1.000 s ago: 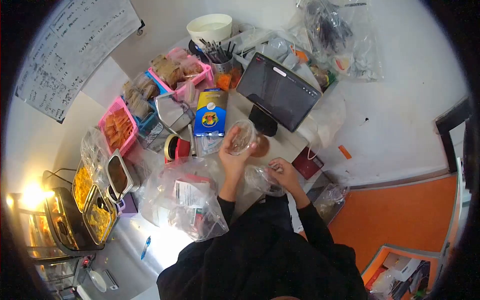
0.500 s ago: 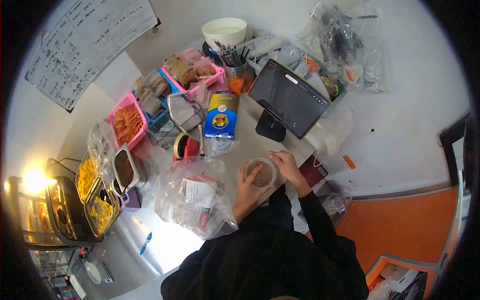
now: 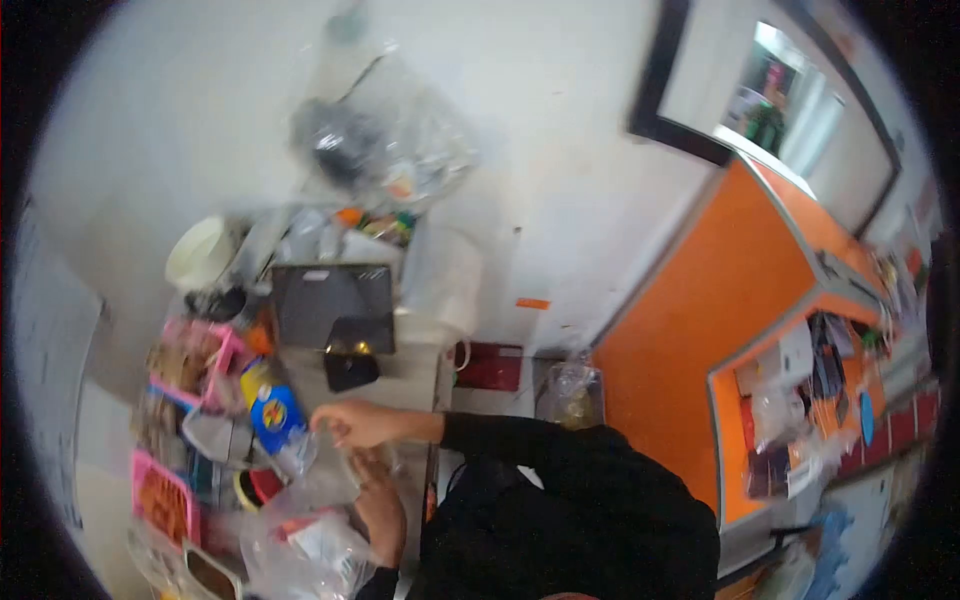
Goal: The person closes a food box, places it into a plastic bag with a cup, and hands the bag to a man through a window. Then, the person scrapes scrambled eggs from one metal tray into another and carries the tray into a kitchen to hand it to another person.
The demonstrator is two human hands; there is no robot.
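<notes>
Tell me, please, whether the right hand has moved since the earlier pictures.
Yes: although the camera has turned, the right hand has moved toward the unmoved blue-and-yellow packet and is now much nearer to it.

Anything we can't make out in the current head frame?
All in the head view:
- What the right hand and left hand hold: fingers and blur hide most of it.
- Print on the paper in the clear bag: blurred.
- Writing on the wall board: blurred, steep angle.
- Left sleeve: cut off by the bottom edge.
</notes>
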